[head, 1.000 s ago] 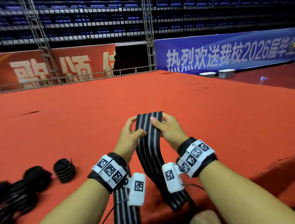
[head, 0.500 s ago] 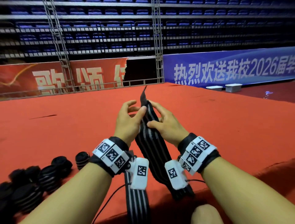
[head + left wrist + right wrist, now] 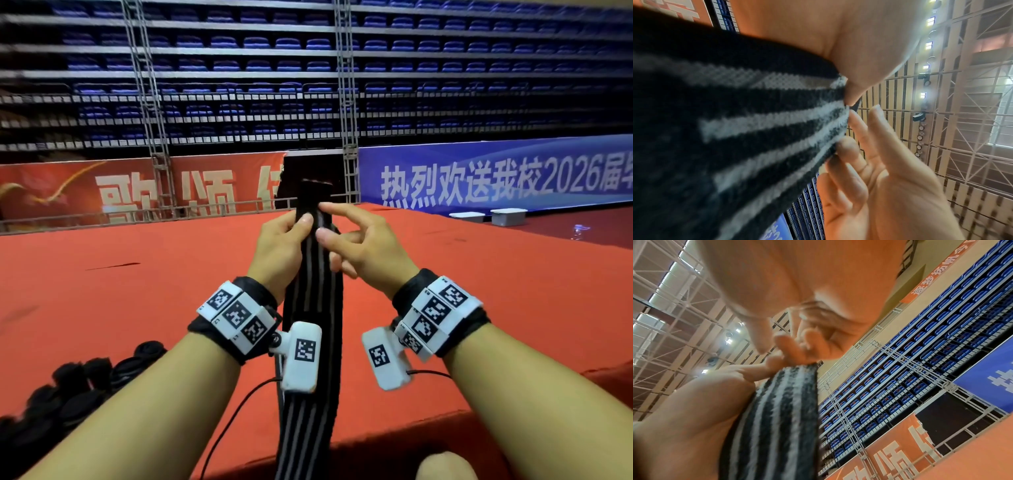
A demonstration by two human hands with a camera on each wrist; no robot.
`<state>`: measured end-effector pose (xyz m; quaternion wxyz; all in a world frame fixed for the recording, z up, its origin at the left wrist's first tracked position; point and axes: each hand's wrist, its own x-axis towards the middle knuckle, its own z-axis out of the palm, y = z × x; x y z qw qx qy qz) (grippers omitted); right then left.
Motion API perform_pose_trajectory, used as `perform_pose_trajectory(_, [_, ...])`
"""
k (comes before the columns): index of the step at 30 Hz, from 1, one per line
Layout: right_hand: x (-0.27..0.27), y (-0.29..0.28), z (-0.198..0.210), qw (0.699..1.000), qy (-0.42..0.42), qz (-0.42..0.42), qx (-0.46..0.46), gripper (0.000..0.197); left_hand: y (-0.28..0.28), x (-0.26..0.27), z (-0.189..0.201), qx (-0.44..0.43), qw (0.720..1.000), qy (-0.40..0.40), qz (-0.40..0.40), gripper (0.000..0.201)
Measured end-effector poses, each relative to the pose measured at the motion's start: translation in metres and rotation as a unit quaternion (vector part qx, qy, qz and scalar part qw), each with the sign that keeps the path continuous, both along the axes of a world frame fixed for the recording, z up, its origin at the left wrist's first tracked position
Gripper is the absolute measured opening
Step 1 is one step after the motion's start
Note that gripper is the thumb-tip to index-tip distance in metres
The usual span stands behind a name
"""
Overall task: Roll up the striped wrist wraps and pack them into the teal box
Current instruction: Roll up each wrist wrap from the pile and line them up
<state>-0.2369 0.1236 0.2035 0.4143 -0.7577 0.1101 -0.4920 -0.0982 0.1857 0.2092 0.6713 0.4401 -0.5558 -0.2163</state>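
Both forearms raised, left hand [image 3: 281, 246] pinching with thumb, right hand [image 3: 370, 250] fingers loosely curled

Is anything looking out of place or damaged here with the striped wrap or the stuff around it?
Nothing about the striped wrap looks damaged; it hangs straight, unrolled, gripped near its top by the left hand, with the right hand beside it. One oddity: the red banner behind has a ragged right edge. The teal box isn't in view.
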Motion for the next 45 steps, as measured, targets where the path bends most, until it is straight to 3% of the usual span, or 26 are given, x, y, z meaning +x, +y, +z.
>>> perform_pose_trajectory(3, [0.002,-0.008,0.006,0.992,-0.039,-0.115,-0.040,0.025,0.009,0.000,0.004,-0.003,1.000,-0.024,-0.007,0.022])
perform_pose_trajectory(6, [0.007,-0.012,0.008,0.983,-0.030,-0.170,-0.059,0.017,0.013,0.004,0.006,-0.002,1.000,-0.005,-0.019,0.023])
perform_pose_trajectory(8, [0.011,-0.012,0.009,0.986,-0.030,-0.153,-0.057,0.007,0.015,0.007,0.008,-0.005,1.000,0.008,-0.014,0.026])
perform_pose_trajectory(12, [0.014,-0.004,0.009,0.995,-0.037,-0.092,-0.028,0.014,0.016,0.013,0.008,-0.010,1.000,0.014,0.006,0.035])
perform_pose_trajectory(15, [0.015,0.003,0.011,0.998,-0.050,-0.045,0.007,0.012,0.016,0.016,0.006,-0.019,1.000,0.002,0.001,0.031])
perform_pose_trajectory(19, [0.014,0.010,0.015,0.997,-0.068,-0.010,0.038,0.014,0.017,0.019,0.005,-0.048,0.999,0.000,0.011,0.007])
perform_pose_trajectory(26, [0.010,0.020,0.018,0.996,-0.054,0.066,0.027,0.016,0.019,0.011,0.003,-0.046,0.999,-0.018,-0.021,0.012])
perform_pose_trajectory(28, [0.009,0.022,0.018,0.997,-0.046,0.063,0.014,0.007,0.020,0.008,0.003,-0.045,0.997,-0.009,-0.061,0.018])
perform_pose_trajectory(30, [0.010,0.021,0.018,0.998,-0.039,0.042,0.016,0.015,0.020,0.006,0.004,-0.045,0.995,-0.001,-0.090,0.020])
perform_pose_trajectory(33, [0.010,0.016,0.017,0.999,-0.034,0.006,0.038,0.026,0.020,0.006,0.006,-0.034,0.994,0.013,-0.099,0.016])
perform_pose_trajectory(37, [0.011,0.007,0.011,0.997,-0.036,-0.065,-0.025,0.017,0.019,0.008,0.005,-0.032,0.997,-0.006,-0.077,0.022])
perform_pose_trajectory(40, [0.015,-0.001,0.005,0.991,-0.030,-0.121,-0.049,0.044,0.019,0.009,0.001,0.004,0.996,0.006,-0.092,0.034])
perform_pose_trajectory(42, [0.016,-0.006,0.000,0.990,-0.030,-0.131,-0.041,0.051,0.017,0.011,-0.005,0.002,0.995,-0.002,-0.102,0.028])
perform_pose_trajectory(45, [0.019,-0.014,-0.011,0.993,0.007,-0.117,-0.015,0.042,0.011,0.018,-0.018,-0.007,0.996,-0.021,-0.083,0.019])
